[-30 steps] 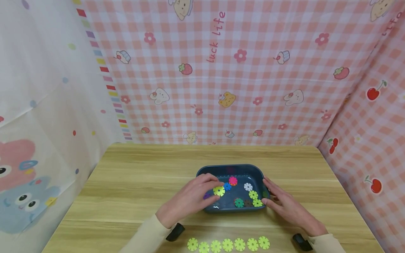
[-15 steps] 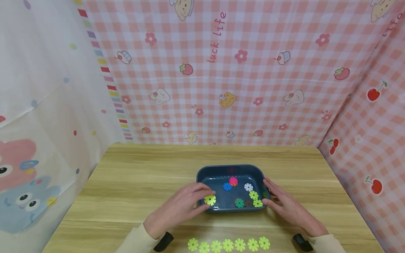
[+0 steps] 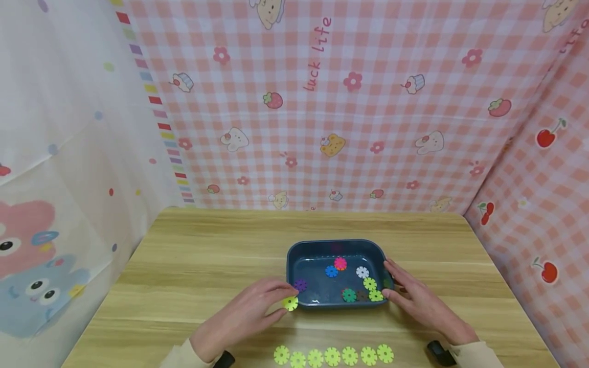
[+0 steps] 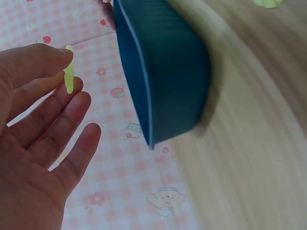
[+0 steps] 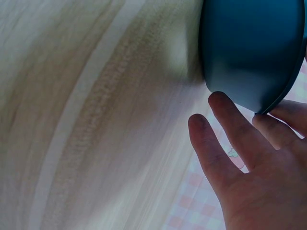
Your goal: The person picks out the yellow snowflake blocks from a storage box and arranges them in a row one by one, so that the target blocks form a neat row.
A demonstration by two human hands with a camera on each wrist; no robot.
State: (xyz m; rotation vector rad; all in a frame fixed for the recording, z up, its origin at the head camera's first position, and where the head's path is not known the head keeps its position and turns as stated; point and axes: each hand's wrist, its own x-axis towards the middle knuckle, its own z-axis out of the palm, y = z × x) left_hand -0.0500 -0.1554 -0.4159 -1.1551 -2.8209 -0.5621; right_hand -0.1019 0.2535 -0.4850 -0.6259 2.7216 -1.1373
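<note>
My left hand [image 3: 246, 312] pinches a yellow-green notched building disc [image 3: 290, 303] between thumb and fingertips, just outside the front left corner of a dark blue plastic bin [image 3: 340, 249]. Seen edge-on in the left wrist view, the disc [image 4: 69, 69] is held beside the bin's outer wall. At the bin's right end, my right hand [image 3: 418, 299] rests spread, fingertips touching its side and rim. Inside the bin lie several notched discs: purple [image 3: 300, 285], blue [image 3: 331, 271], pink [image 3: 340, 263], white [image 3: 362, 272], green [image 3: 349, 295], dark brown [image 3: 362, 296] and yellow-green [image 3: 369, 284].
A row of several yellow-green discs [image 3: 332, 356] lies along the front of the wooden table [image 3: 221, 250]. Checked pink cloth [image 3: 294, 128] hangs behind the table and on its right, with white patterned cloth [image 3: 83, 153] on the left.
My left hand has carried the yellow-green disc from inside the bin, leftward and toward me, out past its front left corner. The right hand has stayed at the bin's right end.
</note>
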